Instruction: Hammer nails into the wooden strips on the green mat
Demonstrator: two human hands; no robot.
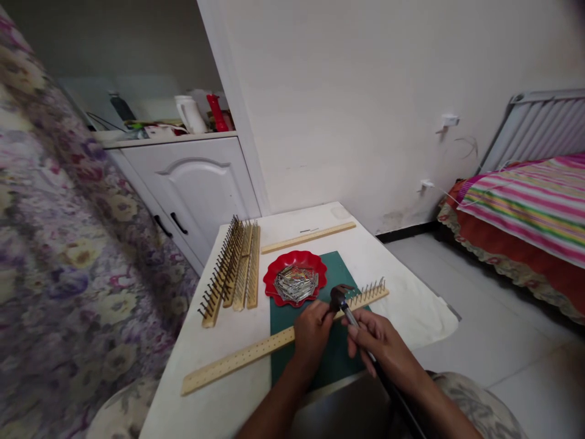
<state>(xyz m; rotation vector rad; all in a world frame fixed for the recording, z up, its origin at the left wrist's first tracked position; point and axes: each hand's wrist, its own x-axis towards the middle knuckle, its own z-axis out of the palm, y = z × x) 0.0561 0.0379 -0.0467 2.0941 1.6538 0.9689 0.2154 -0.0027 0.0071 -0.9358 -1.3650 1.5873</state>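
A claw hammer (350, 316) is in my right hand (381, 341), its fingers round the shaft. Its head is over a long wooden strip (240, 363), just beside the fingers of my left hand (312, 332). My left hand rests on the strip with its fingers drawn together; what they pinch is hidden behind the hand and hammer. Upright nails (372, 289) stand in rows at the strip's right end, while small holes dot its left part. Under the strip lies a green mat (336, 265). A red scalloped dish (322, 267) of loose silver nails (296, 284) stands behind my left hand.
Several nail-studded wooden strips (252, 283) lie together at the table's left. Another thin wooden strip (311, 238) lies near the back, with loose nails (307, 230) behind it. A white cabinet (201, 189) and floral curtain (105, 256) are left; a bed (525, 195) is right.
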